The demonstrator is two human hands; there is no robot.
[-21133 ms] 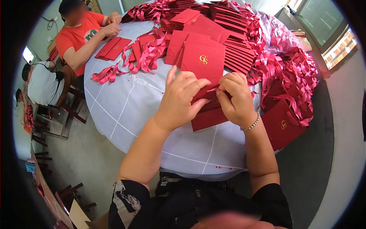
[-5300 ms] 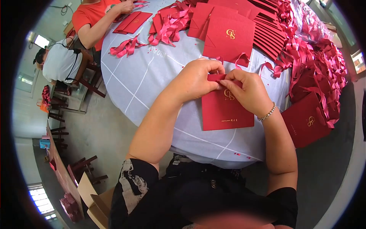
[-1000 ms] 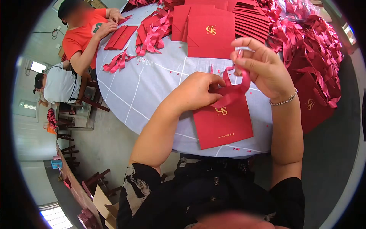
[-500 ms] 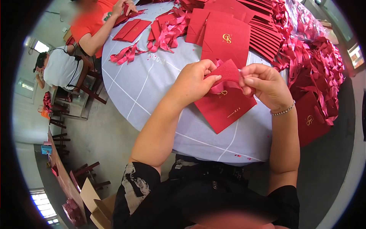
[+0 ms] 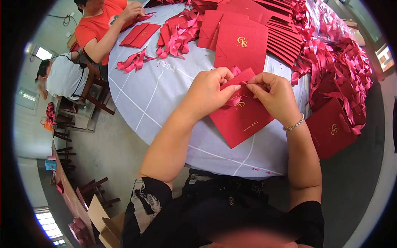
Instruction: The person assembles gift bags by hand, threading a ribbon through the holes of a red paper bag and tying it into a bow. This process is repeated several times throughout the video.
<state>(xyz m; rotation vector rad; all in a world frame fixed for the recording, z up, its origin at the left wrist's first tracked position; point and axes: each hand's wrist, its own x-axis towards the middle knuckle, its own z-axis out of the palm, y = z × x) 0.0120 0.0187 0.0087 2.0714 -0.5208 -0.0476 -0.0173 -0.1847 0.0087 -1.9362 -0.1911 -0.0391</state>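
Note:
A red paper bag (image 5: 244, 124) with a gold monogram lies tilted on the table in front of me. My left hand (image 5: 213, 89) is closed on the upper left part of the bag, thumb on its face and fingers hidden behind. A pink-red ribbon (image 5: 234, 100) loops out under that thumb across the bag's front. At the bag's upper flap, my right hand (image 5: 275, 97) is closed in a pinch, thumb and forefinger on a small bit of ribbon (image 5: 244, 83). The fingertips hide most of that bit.
Behind the bag lie more red bags (image 5: 241, 43) and a fanned stack (image 5: 283, 41). Ribboned bags (image 5: 341, 82) are heaped at the right edge. Loose ribbon (image 5: 134, 62) lies on the grey tablecloth (image 5: 136, 91). A co-worker in an orange shirt (image 5: 97, 31) handles red pieces at far left.
My right hand has moved left and inward, from beside the bag's right edge onto its upper flap near my left thumb. The left hand keeps its hold on the bag.

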